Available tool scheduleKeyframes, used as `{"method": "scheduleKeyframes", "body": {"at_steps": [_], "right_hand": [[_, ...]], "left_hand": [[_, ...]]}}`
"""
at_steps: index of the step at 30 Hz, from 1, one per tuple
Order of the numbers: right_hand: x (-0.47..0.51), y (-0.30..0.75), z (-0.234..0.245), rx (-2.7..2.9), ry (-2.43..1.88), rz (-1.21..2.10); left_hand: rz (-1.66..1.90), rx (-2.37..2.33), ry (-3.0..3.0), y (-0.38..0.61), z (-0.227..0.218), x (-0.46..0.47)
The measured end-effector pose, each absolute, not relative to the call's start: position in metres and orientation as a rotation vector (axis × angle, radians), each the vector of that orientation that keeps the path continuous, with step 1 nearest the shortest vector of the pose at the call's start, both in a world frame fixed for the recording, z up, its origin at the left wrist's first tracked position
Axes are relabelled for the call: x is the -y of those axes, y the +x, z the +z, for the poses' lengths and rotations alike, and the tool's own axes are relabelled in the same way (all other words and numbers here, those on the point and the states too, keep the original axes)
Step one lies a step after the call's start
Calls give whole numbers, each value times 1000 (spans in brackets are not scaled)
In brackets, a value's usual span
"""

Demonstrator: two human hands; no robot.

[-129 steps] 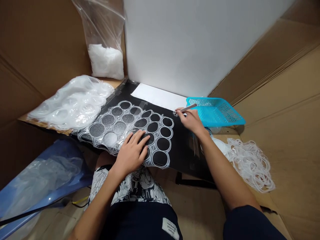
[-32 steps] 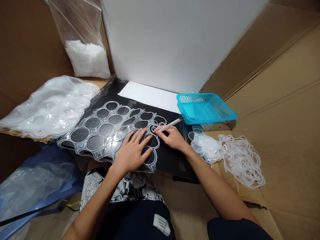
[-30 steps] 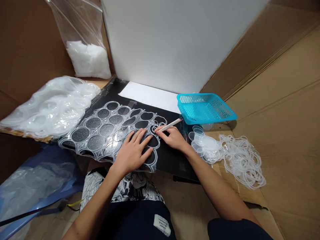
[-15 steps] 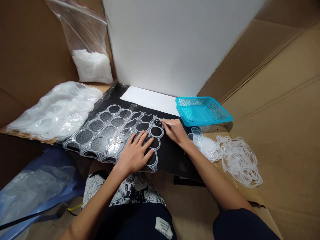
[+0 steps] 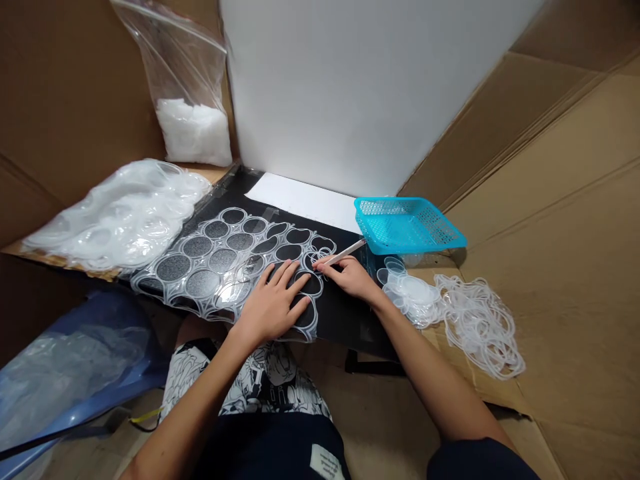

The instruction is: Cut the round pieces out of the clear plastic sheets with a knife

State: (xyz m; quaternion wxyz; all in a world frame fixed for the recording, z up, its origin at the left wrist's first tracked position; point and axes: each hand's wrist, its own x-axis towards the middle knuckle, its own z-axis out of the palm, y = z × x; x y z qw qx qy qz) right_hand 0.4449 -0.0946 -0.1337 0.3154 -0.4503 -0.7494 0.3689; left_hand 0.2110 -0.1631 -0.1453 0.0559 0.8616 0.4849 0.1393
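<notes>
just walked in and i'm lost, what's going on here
A person's left hand rests spread on a clear, ring-patterned plastic sheet on a black tabletop. The right hand has a slim white tool in its grip, next to thin loops by the sheet's right edge. Farther right are clear discs and tangled clear rings, near a blue mesh basket.

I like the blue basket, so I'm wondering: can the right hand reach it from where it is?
Probably yes. The right hand is close to the blue basket, whose top is uncovered, and only the white stick it holds seems to lie between them, pointing that way.
</notes>
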Motion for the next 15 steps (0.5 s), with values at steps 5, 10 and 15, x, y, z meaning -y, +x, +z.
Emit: {"method": "scheduleKeyframes", "body": {"at_steps": [5,10,15], "right_hand": [[95,443,-135,1947,-1193,922],[97,442,-136,1968,-1208,878],[99,438,-138,2142,-1148,542]], "left_hand": [[410,-1465,2631,211,-145,163],[411,-1464,2636,211,-147,163],[419,-1467,2621,212,-146,165]]}}
